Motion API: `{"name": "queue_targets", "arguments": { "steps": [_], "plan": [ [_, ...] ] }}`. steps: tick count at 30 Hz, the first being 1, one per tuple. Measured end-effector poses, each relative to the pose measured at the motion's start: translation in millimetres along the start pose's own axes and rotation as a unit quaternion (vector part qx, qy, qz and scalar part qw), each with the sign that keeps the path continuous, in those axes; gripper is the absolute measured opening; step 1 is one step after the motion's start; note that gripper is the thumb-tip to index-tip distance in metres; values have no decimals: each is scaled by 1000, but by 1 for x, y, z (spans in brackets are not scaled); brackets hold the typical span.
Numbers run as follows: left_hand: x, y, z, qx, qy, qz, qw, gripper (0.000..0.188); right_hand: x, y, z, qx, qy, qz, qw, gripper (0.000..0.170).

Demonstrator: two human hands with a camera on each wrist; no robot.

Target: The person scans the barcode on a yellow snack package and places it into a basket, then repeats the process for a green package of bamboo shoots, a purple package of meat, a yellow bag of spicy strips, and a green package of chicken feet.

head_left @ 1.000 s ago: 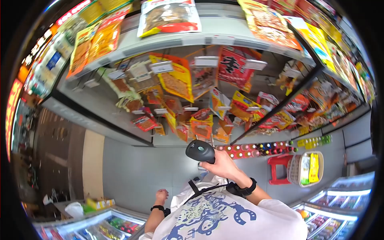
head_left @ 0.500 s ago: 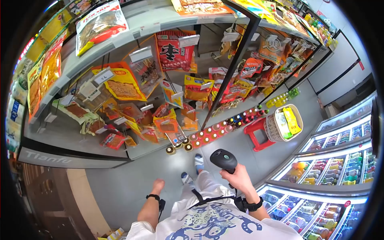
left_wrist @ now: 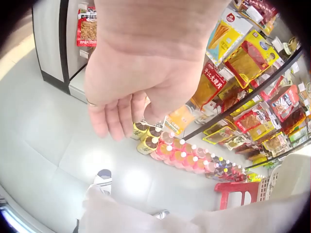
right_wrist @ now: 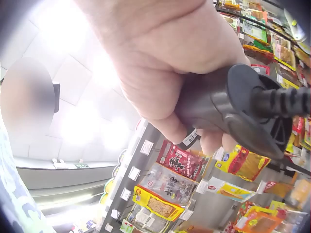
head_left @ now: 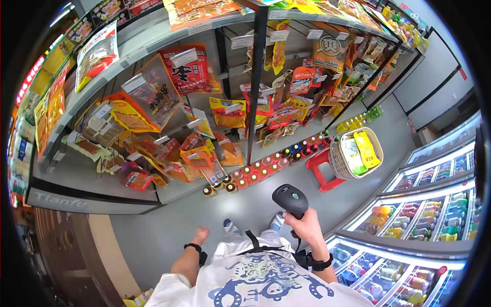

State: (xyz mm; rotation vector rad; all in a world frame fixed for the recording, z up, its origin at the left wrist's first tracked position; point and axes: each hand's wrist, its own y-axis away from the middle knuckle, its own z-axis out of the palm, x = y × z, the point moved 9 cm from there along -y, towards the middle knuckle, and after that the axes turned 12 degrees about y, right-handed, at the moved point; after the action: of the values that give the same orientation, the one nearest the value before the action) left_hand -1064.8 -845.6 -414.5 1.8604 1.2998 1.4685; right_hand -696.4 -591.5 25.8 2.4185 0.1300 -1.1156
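Shop floor (head_left: 158, 235) | scanner (head_left: 290, 199) held over it | right hand (head_left: 306, 226) curled round handle (right_wrist: 206, 97) | left hand (head_left: 201, 235) hangs loose, empty | scanner probably light, stiff, breakable if dropped; best held by handle

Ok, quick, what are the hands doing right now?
Left hand: open, holding nothing.
Right hand: closed, holding the scanner.

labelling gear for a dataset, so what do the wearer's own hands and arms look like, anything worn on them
Both the left hand and right hand are ungloved. Each wrist has a black strap with a small dark boxy unit. The left hand has what looks like a thin ring. The forearms are bare below loose white sleeves.
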Motion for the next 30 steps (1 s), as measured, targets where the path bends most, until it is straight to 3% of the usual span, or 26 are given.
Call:
{"name": "queue_targets", "arguments": {
  "steps": [2, 5, 6, 8, 16, 21, 26, 30],
  "plan": [
    [5, -5, 18, 0, -17, 20, 1000, 15, 20, -5, -21, 7, -42, 9, 999, 24],
    [52, -5, 45, 24, -48, 83, 995, 17, 44, -9, -56, 6, -50, 44, 998, 22],
    [67, -1, 55, 26, -55, 81, 995, 17, 49, -11, -70, 36, -44, 23, 998, 14],
    [110, 8, 83, 21, -110, 100, 989, 22, 66, -15, -89, 53, -52, 25, 997, 14],
    [223, 28, 180, -26, -53, 84, 995, 28, 121, -20, -167, 85, -102, 40, 990, 16],
    [250, 26, 211, -38, -93, 69, 993, 29, 159, -30, -198, 128, -106, 85, 982, 21],
    [238, -13, 217, -54, -159, 57, 984, 30, 178, -43, -222, 166, -120, 118, 972, 20],
    [263, -57, 237, -85, -260, 97, 957, 21, 179, -39, -246, 200, -124, 157, 959, 17]
  ]
}}
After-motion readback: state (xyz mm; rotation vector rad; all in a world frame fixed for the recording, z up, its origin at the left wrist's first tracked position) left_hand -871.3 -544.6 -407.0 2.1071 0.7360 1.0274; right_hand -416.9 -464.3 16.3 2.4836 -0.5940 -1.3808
